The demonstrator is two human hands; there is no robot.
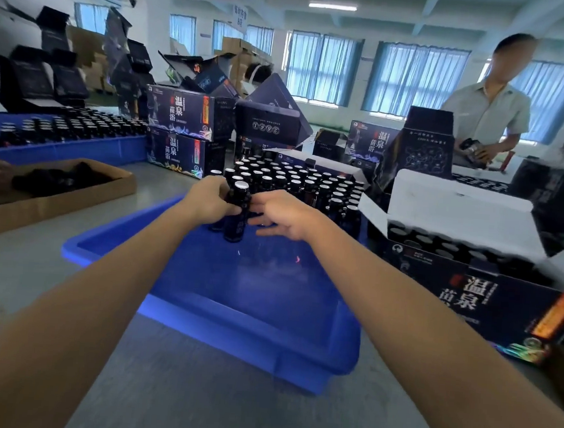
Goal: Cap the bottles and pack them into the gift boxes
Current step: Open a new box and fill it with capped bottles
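A blue tray (231, 331) lies in front of me, with several dark bottles (310, 182) with pale tops packed at its far end. My left hand (207, 199) grips a dark bottle (238, 210) lifted a little above the tray floor. A second bottle sits partly hidden behind my left hand's fingers. My right hand (283, 217) reaches in from the right, fingers spread and fairly straight, touching the same bottle's side. An open gift box (470, 296) stands at the right, its white flaps raised, with several bottles in it.
A flat cardboard tray (52, 199) with black items lies at the left. Behind it, another blue tray (76, 150) holds several bottles. Stacked gift boxes (179, 131) stand beyond. A person in a light shirt (491, 112) works across the table at the far right.
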